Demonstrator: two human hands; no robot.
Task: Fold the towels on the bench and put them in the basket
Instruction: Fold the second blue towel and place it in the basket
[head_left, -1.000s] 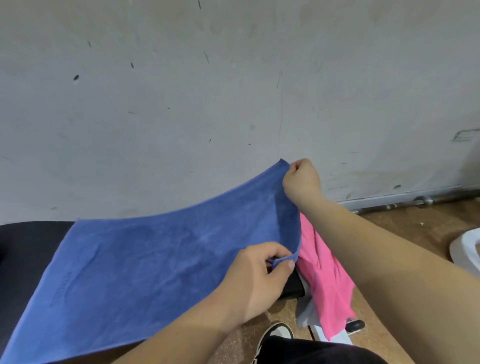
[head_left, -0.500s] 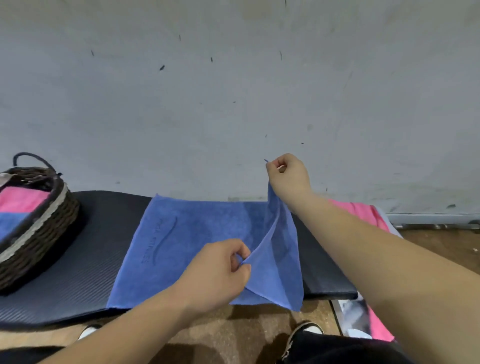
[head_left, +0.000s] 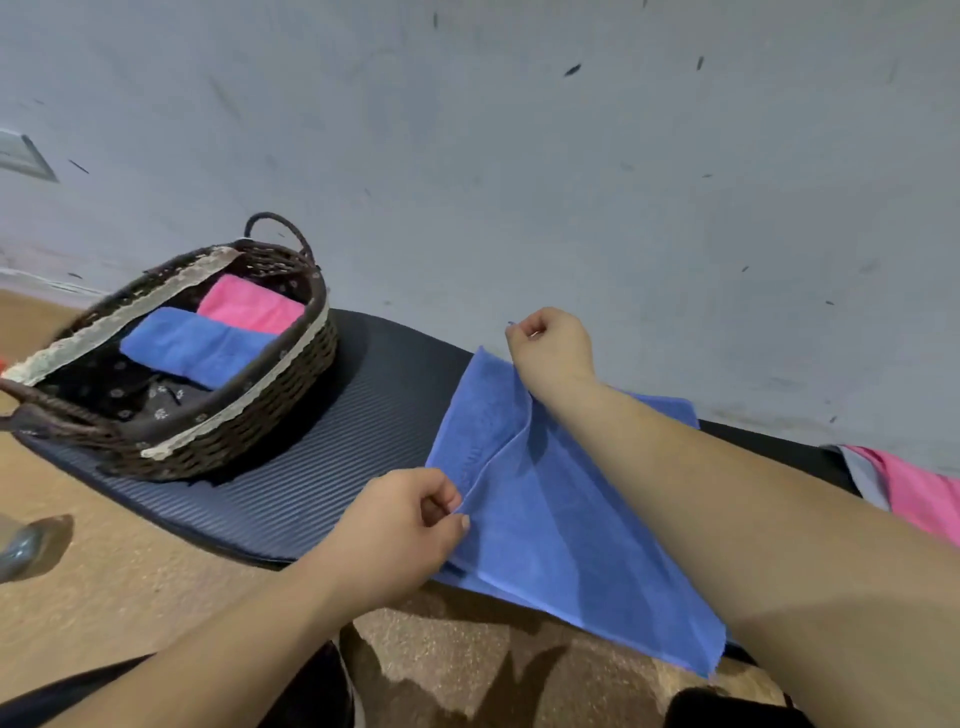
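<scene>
Wicker basket (head_left: 249, 415) stands at the left end of the ribbed black bench (head_left: 322, 467), with a folded blue towel (head_left: 192, 345) and a folded pink towel (head_left: 249, 306) inside. A loose pink towel (head_left: 924, 493) lies at the far right. Between them the big blue towel (head_left: 561, 519) is spread on the bench, part-hidden by the right forearm. The left hand (head_left: 400, 530) pinches the lifted flap's near corner. The right hand (head_left: 553, 348), fingers curled, pinches its far corner. The cloth looks soft and thin.

2 blue towels (head_left: 561, 530) (head_left: 192, 345), 2 pink towels (head_left: 249, 306) (head_left: 919, 493) (1 of each in the basket (head_left: 249, 415)), 1 bench (head_left: 374, 405), 2 hands (head_left: 395, 535) (head_left: 553, 348).
</scene>
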